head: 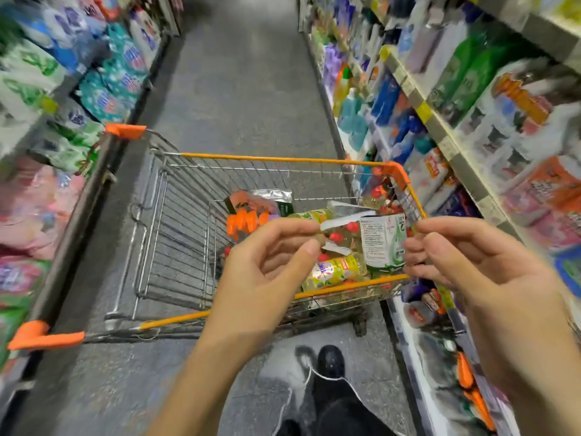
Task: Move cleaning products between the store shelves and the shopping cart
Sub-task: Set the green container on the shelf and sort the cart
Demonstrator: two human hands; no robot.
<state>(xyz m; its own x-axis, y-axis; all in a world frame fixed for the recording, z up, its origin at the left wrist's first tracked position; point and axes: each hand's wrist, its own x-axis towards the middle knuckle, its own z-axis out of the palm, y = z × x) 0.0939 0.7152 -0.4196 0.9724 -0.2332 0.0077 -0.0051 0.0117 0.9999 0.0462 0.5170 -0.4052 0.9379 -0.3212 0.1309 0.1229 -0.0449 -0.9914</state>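
Products are seen piled at the right end of the cart (pixel 283 158), which is set crosswise in the aisle, its long axis running left to right, with the handle (pixel 78 234) at the left and the nose toward the right shelves (pixel 440 127). A yellow bottle (pixel 336 272) is laid on its side just inside the near rim, its long axis along the cart's and rising slightly to the right; which end bears the cap cannot be told. A green-and-white pouch (pixel 382 243) is stood upright beside it. An orange pack (pixel 245 223) is laid farther left. Both hands are raised over the load, the left hand (pixel 267 265) with thumb and forefinger nearly met, the right hand (pixel 465 262) with fingers curled. Whether anything is pinched cannot be told.
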